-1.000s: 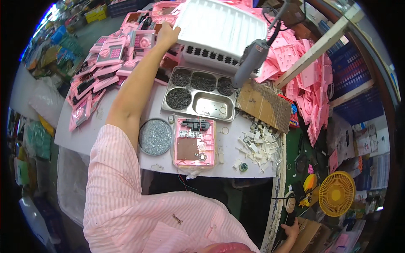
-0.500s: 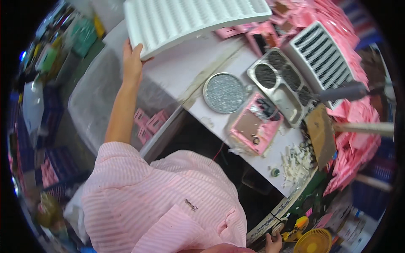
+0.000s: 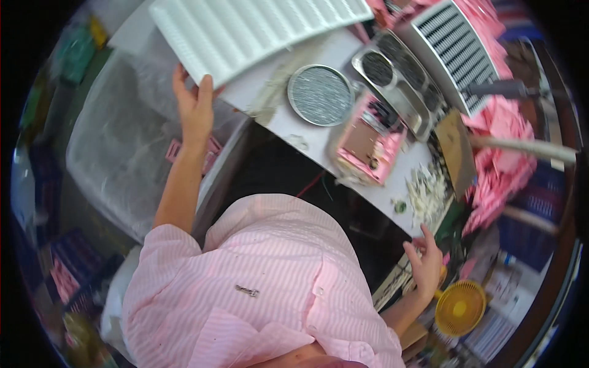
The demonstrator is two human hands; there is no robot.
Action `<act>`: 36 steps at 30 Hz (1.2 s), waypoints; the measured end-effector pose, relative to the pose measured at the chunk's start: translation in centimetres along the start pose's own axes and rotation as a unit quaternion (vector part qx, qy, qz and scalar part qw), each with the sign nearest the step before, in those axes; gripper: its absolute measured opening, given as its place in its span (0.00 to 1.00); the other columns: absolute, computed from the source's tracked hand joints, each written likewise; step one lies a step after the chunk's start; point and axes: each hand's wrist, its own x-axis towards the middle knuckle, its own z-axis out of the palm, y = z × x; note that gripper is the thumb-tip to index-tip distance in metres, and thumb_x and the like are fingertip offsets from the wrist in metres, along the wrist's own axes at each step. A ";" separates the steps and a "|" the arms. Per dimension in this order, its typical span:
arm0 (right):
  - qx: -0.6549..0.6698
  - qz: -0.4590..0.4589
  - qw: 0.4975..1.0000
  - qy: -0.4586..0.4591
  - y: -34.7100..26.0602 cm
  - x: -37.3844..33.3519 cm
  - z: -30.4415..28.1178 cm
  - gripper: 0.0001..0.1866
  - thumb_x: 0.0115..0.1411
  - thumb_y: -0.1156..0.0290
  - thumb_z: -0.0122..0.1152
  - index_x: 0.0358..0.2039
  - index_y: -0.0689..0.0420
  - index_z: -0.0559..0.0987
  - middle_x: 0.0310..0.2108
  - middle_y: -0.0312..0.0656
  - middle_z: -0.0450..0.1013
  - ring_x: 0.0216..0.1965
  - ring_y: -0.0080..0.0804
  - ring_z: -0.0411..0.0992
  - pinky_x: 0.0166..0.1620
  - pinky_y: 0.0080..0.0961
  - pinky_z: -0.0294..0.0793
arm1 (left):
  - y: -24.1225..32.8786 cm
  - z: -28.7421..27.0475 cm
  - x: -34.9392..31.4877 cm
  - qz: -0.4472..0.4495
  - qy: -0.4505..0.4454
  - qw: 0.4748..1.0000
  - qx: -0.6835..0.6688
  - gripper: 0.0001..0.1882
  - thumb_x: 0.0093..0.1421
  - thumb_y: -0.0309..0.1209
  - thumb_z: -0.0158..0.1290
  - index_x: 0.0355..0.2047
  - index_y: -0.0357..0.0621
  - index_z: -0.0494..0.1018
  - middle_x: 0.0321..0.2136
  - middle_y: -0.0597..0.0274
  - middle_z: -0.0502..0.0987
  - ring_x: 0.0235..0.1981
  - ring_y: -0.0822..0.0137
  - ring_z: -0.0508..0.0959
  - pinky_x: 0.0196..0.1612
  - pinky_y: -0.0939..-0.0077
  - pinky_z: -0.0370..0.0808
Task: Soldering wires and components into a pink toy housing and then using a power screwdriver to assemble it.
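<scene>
A white tray with long ribs [image 3: 264, 30] lies at the far end of the table, reaching past the upper edge of the view. My left hand [image 3: 195, 107] grips its near left corner, thumb on one side and fingers partly hidden by the edge. By the table's near right corner, my right hand [image 3: 424, 264] is raised with fingers apart and nothing in it. Between the two hands are a round metal dish full of thin silver pins [image 3: 321, 95] and a pink box of small parts [image 3: 368, 144]. Beside them sits a metal compartment tray [image 3: 405, 107] holding dark small pieces.
A bin lined with clear plastic [image 3: 104, 147] holds pink pieces [image 3: 211, 153] at left. To the right are a white slotted box [image 3: 451, 55], a cardboard piece [image 3: 455, 153], white scraps [image 3: 427, 193], pink sheets [image 3: 500, 184] and a grey-handled tool [image 3: 506, 89]. A yellow round grille [image 3: 460, 308] stands low right.
My right hand has come up from the lower edge toward the table's corner, its fingers spreading. The view has shifted; my left hand still holds the ribbed tray's corner.
</scene>
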 end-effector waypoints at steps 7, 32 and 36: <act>0.005 0.018 1.000 -0.019 0.0 -1.6 1.9 0.35 0.53 0.62 0.74 0.60 0.58 0.73 0.38 0.49 0.80 0.40 0.42 0.79 0.46 0.35 0.77 | -2.3 2.5 4.2 0.238 -0.118 0.856 0.443 0.48 0.59 0.38 0.65 0.69 0.28 0.50 0.66 0.30 0.53 0.66 0.35 0.57 0.70 0.51 0.52; 0.214 -0.051 0.948 0.229 0.3 7.9 5.7 0.08 0.56 0.79 0.68 0.38 0.63 0.84 0.24 0.40 0.77 0.21 0.21 0.70 0.26 0.18 0.69 | 1.8 22.7 -6.8 0.198 -0.530 0.777 0.274 0.04 0.57 0.27 0.60 0.32 0.41 0.78 0.28 0.58 0.77 0.28 0.58 0.78 0.32 0.67 0.75; 0.132 -0.021 0.961 0.244 3.9 9.5 4.6 0.08 0.56 0.80 0.63 0.37 0.61 0.84 0.29 0.42 0.77 0.27 0.30 0.73 0.33 0.23 0.72 | 1.5 21.3 -7.1 0.206 -0.531 0.770 0.287 0.03 0.58 0.22 0.60 0.33 0.38 0.79 0.26 0.59 0.77 0.26 0.66 0.75 0.29 0.74 0.70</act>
